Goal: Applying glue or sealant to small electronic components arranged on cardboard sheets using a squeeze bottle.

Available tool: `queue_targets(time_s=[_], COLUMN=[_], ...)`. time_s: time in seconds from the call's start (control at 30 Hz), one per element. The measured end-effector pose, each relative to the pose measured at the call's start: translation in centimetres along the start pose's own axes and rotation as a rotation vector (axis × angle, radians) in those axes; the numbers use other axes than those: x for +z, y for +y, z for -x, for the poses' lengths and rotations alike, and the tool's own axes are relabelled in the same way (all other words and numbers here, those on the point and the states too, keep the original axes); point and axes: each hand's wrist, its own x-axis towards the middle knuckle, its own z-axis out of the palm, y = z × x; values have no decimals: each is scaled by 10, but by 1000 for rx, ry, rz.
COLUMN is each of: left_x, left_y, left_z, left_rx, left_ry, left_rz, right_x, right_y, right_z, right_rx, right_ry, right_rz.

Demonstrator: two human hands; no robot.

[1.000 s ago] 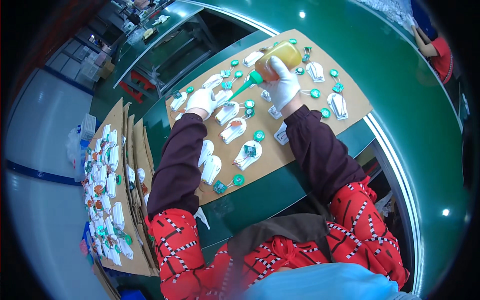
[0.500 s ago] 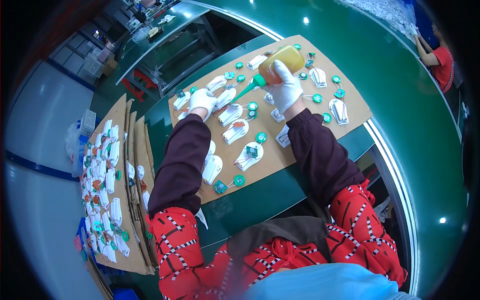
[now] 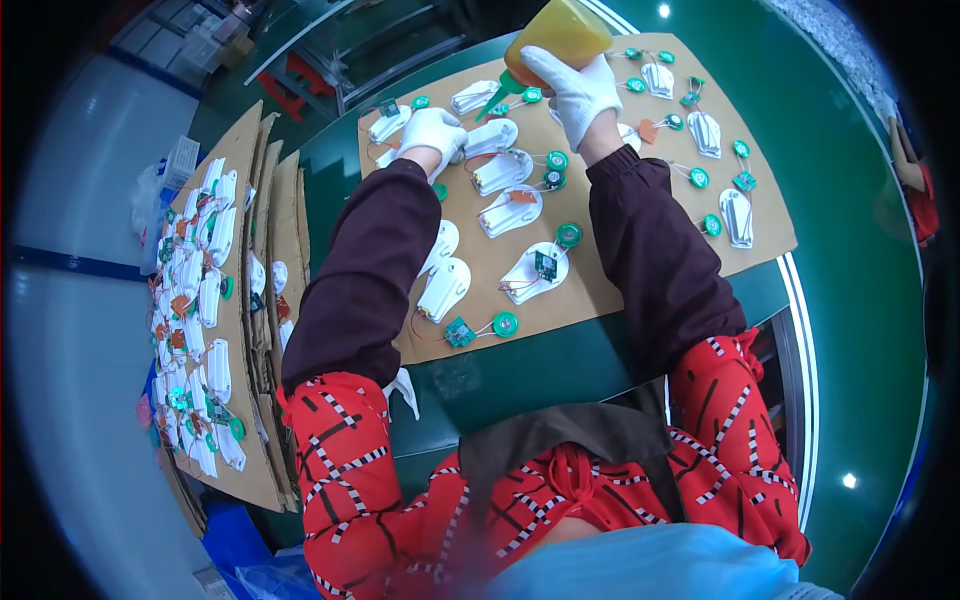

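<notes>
One flat cardboard sheet lies under my arms, strewn with roughly a dozen white plastic shells and small round green discs. My gloved right hand grips one soft yellow squeeze bottle, tipped nozzle-down; my gloved left hand presses closed on a shell.

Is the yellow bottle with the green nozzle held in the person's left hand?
No, the right hand in a white glove grips the yellow bottle, while the left hand rests on a white plastic shell on the cardboard sheet.

right hand | tipped yellow glue bottle steeper | nozzle now beside white casing by left hand
</notes>
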Motion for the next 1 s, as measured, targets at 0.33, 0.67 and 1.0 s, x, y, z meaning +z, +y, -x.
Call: queue_targets(time_s=[0.33, 0.67, 1.0], left_x=[-4, -2, -4], left_y=[10, 8, 12], left_z=[10, 5, 13], left_rx=[-43, 73, -3], left_ry=[-10, -16, -17], left_rz=[285, 134, 318], right_x=[9, 8, 14], right_y=[3, 27, 28], right_z=[13, 9, 14], right_rx=[49, 111, 85], right_ry=[-61, -123, -258], right_rz=[62, 126, 124])
